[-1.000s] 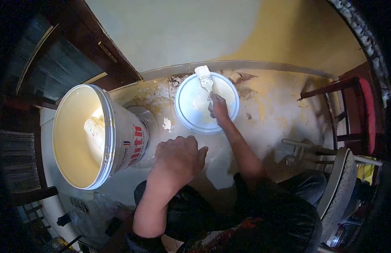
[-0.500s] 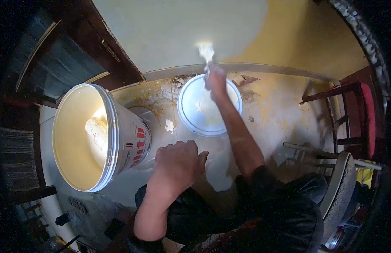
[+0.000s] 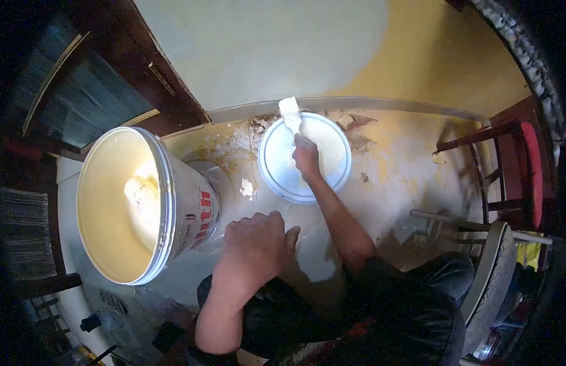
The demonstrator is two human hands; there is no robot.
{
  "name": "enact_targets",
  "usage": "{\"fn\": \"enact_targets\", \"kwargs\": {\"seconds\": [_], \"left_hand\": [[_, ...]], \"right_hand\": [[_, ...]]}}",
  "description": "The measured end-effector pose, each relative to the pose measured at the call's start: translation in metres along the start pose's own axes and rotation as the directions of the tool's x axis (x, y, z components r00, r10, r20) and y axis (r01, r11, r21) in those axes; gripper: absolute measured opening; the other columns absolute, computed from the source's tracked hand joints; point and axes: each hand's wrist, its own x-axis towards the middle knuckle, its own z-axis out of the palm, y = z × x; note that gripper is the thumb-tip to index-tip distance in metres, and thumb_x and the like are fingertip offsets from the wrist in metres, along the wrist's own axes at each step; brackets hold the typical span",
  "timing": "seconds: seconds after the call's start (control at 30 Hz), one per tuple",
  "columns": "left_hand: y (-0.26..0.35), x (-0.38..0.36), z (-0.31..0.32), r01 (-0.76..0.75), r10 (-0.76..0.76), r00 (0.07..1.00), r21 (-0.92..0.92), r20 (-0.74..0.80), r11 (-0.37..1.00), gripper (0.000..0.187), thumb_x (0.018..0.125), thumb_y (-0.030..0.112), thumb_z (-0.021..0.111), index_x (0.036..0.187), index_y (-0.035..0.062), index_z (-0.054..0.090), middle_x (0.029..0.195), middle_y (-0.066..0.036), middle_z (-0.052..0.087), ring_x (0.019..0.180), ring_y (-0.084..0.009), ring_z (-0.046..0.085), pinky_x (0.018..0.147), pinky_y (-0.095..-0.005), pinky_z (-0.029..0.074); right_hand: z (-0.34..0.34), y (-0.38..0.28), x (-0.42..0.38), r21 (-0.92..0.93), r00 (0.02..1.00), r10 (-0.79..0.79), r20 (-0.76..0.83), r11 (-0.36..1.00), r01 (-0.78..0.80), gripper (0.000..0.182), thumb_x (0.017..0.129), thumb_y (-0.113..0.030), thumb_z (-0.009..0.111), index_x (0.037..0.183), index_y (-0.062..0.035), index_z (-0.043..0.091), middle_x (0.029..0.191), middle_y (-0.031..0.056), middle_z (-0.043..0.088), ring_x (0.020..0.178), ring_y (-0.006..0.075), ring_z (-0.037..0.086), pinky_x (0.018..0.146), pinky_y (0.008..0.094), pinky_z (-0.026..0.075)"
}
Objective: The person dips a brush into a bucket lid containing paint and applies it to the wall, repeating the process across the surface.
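Note:
My right hand [image 3: 306,157] grips the handle of a white-coated brush [image 3: 290,108], held over a round white lid [image 3: 277,174] on the floor. The brush head reaches past the lid's far edge, near the foot of the wall. Whitish paint smears lie on the lid. My left hand [image 3: 255,241] is bent over my knee, its back to the camera, fingers curled and thumb apart; nothing shows in it. Left of it stands a large open bucket [image 3: 200,210] with cream-coloured inner walls and a whitish lump [image 3: 141,194] inside.
Ahead is a wall, pale grey [image 3: 265,49] at left and yellow [image 3: 441,55] at right. A dark door [image 3: 127,49] stands at the upper left. On the right are a red chair [image 3: 530,177] and a grey chair [image 3: 487,262]. A small block [image 3: 346,122] lies beyond the lid.
My right hand and the brush have come down from the wall to over the lid. The left hand has barely moved.

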Motion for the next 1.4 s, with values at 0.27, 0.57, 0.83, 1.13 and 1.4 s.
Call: {"fn": "enact_targets", "kwargs": {"seconds": [0.27, 0.57, 0.83, 1.13, 1.4], "left_hand": [[0.001, -0.002, -0.003, 0.022, -0.021, 0.999, -0.031, 0.034, 0.999, 0.038, 0.083, 0.039, 0.049, 0.073, 0.0028, 0.054, 0.063, -0.017, 0.056, 0.061, -0.0327, 0.058, 0.055, -0.0441, 0.046], [0.001, 0.001, -0.005, 0.028, -0.025, 0.997, -0.027, 0.078, 0.999, 0.039, 0.084, 0.039, 0.047, 0.073, 0.002, 0.054, 0.065, -0.019, 0.058, 0.063, -0.0336, 0.059, 0.057, -0.0444, 0.047], [0.008, 0.006, -0.007, 0.039, -0.032, 0.993, -0.059, 0.113, 0.998, 0.039, 0.084, 0.039, 0.046, 0.076, 0.0023, 0.055, 0.067, -0.019, 0.058, 0.065, -0.0338, 0.059, 0.06, -0.0458, 0.046], [0.007, 0.01, -0.006, 0.051, -0.044, 0.986, -0.044, 0.158, 0.998, 0.04, 0.085, 0.04, 0.045, 0.077, 0.0017, 0.055, 0.07, -0.018, 0.059, 0.068, -0.0334, 0.059, 0.062, -0.0451, 0.047], [0.008, 0.012, -0.005, 0.034, -0.035, 0.988, 0.011, 0.152, 0.999, 0.041, 0.085, 0.04, 0.045, 0.077, 0.0011, 0.055, 0.07, -0.019, 0.059, 0.068, -0.0332, 0.059, 0.062, -0.0443, 0.047]], "right_hand": [[-0.003, -0.017, -0.005, 0.297, 0.941, 0.295, 0.167, 0.895, -0.333, 0.034, 0.086, -0.033, 0.043, 0.073, -0.0023, 0.052, 0.051, 0.0031, 0.045, 0.041, 0.0122, 0.042, 0.036, 0.0277, 0.033], [-0.037, -0.105, 0.008, 0.647, 0.989, 0.018, 0.149, 0.754, -0.111, 0.025, 0.087, -0.028, 0.047, 0.073, -0.0077, 0.048, 0.048, -0.0039, 0.035, 0.036, 0.0044, 0.028, 0.031, 0.0207, 0.018], [-0.015, -0.058, -0.004, 0.489, 0.996, -0.087, 0.006, 0.869, 0.073, 0.025, 0.088, -0.029, 0.046, 0.074, -0.0087, 0.049, 0.048, -0.0026, 0.037, 0.036, 0.005, 0.03, 0.032, 0.0204, 0.021], [0.019, 0.0, -0.015, 0.26, 0.977, 0.19, 0.101, 0.942, -0.21, 0.028, 0.086, -0.033, 0.048, 0.075, -0.0065, 0.049, 0.048, -0.0019, 0.038, 0.036, 0.0075, 0.032, 0.032, 0.0238, 0.024], [0.036, -0.03, -0.002, 0.385, 0.945, 0.271, 0.183, 0.865, -0.322, 0.027, 0.086, -0.031, 0.047, 0.075, -0.0065, 0.048, 0.047, -0.0031, 0.035, 0.035, 0.0059, 0.028, 0.031, 0.0228, 0.02]]}}
